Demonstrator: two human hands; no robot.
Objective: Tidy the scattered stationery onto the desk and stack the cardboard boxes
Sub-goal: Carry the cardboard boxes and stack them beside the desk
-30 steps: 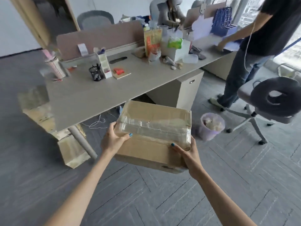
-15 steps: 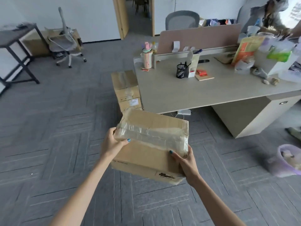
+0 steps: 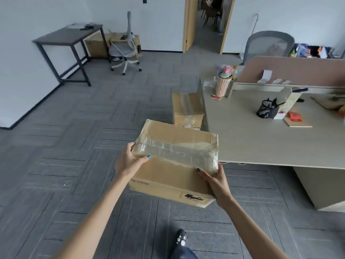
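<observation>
I carry a taped cardboard box (image 3: 179, 146) in front of me, above the floor. My left hand (image 3: 129, 161) grips its left end, thumb over the tape. My right hand (image 3: 214, 181) grips its near right corner. A second cardboard box (image 3: 187, 109) stands on the floor just beyond it, against the left end of the desk (image 3: 252, 143). On the desk are a black mesh pen pot (image 3: 266, 110), a striped cup of pens (image 3: 223, 86), a notebook (image 3: 296, 123) with a red item (image 3: 294, 116) on it.
A dark side table (image 3: 69, 37) stands at the far left wall, with a grey swivel chair (image 3: 124, 47) and more boxes beside it. An open doorway (image 3: 208, 23) lies ahead. A grey chair (image 3: 267, 45) stands behind the desk divider (image 3: 291, 71). My shoe (image 3: 181, 238) is on the carpet below.
My view has swung left, away from the far part of the desk and the person there. The held box stays in both hands and the floor box now lies straight ahead.
</observation>
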